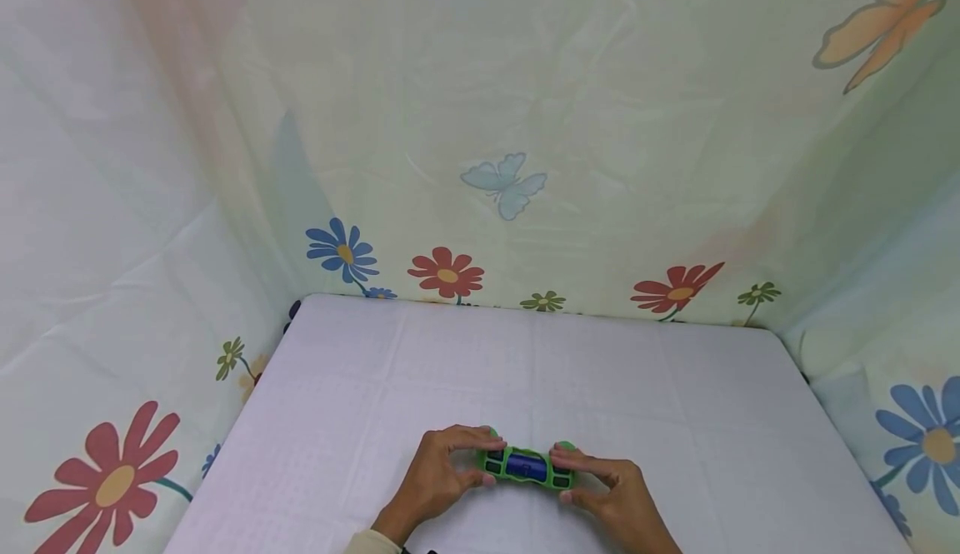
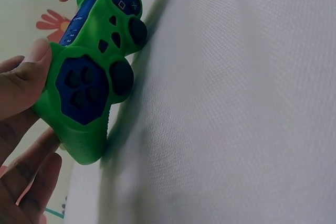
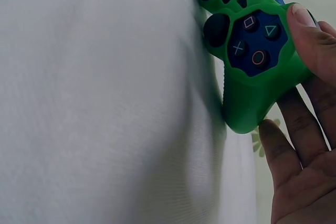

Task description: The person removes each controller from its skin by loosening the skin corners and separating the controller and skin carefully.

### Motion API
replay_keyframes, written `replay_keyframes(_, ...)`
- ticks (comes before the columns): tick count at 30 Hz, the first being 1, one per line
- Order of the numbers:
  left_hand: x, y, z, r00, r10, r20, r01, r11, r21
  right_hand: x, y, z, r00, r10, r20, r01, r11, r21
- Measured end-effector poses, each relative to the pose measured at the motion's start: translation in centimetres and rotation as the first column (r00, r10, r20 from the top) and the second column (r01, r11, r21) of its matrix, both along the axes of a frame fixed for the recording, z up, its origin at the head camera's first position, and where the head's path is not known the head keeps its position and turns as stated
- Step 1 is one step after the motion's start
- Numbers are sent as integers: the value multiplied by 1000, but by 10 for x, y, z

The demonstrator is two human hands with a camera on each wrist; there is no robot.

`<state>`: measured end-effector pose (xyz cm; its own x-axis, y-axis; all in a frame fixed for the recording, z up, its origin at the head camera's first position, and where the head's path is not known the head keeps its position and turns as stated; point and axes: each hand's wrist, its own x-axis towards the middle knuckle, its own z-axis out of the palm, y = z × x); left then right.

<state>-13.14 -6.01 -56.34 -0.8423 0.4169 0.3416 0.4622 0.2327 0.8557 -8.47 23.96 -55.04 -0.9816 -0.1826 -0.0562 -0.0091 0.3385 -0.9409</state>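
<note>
A: Near the front edge of the white table [image 1: 525,354], in the middle: a green game controller [image 1: 527,466] with a dark blue centre panel.

B: Held at both ends. Left hand [image 1: 442,479] on the left grip, right hand [image 1: 607,491] on the right grip.

A: On the table or lifted?

B: Standing on its edge, with the two black sticks against the table cloth, as seen from both wrist views. Button face turned toward the table surface there, not flat down.

A: And the left fingers?

B: Curled round the left grip, thumb [image 2: 31,69] pressed on the green rim beside the blue direction pad [image 2: 81,85]. Other fingers behind the grip, only partly visible.

A: The right ones?

B: Thumb [image 3: 310,35] on the green rim next to the four shape buttons [image 3: 254,40]: square, triangle, cross, circle. Remaining fingers [image 3: 289,129] rather straight, behind the right grip and supporting it. Palm open toward the camera, just beside the lower end of the grip.

A: Around the table?

B: Pale green cloth walls [image 1: 525,79] on three sides, printed with flowers in red and blue, and butterflies. One light blue butterfly [image 1: 504,184] straight behind, an orange one [image 1: 885,21] at the upper right.

A: Anything else visible of the person?

B: Only a bit of light sleeve [image 1: 371,542] at the left wrist.
</note>
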Motion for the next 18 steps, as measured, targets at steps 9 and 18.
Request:
replay_keyframes(9,1,0,2,999,2,-35,-3,1000,-28,1,-1,-1,999,16,-51,-17,1000,-18)
replay_keyframes(18,-2,5,7,996,-41,-85,33,995,-98,0,3,1,998,45,-50,-44,999,31)
